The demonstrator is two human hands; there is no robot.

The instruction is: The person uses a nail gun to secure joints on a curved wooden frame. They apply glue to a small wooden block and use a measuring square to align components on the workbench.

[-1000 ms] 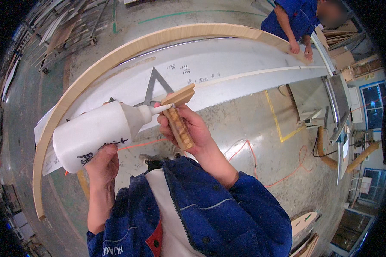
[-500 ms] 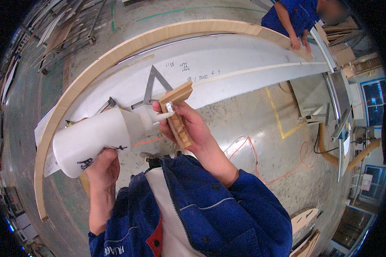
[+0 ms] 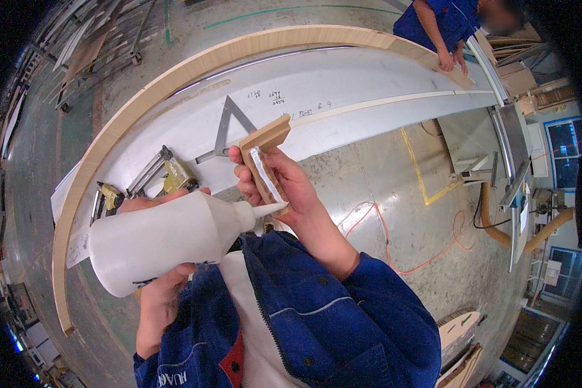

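My left hand [image 3: 166, 278] is wrapped round a big white squeeze bottle [image 3: 165, 236], tilted so its narrow nozzle points right. The nozzle tip touches the lower end of a short wooden moulding piece [image 3: 265, 139], which my right hand [image 3: 294, 187] grips with fingers and thumb on either side. Along the moulding's narrow face runs a bead of white glue [image 3: 265, 171]. Beyond my hands, a metal triangle square [image 3: 225, 126] lies on the white tabletop [image 3: 343, 116]. Two yellowish nail guns [image 3: 178, 174] rest behind the bottle, partly hidden by it.
A long curved wooden strip [image 3: 239, 46] arcs round the far and left sides of the table. At the far right, a co-worker's hands [image 3: 452, 61] touch its end. An orange hose [image 3: 388, 239] lies on the floor at right, near a yellow floor line [image 3: 420, 181].
The bottle has moved down and right, its nozzle sliding from the upper part of the moulding to its lower end. A longer white glue bead now shows along the face.
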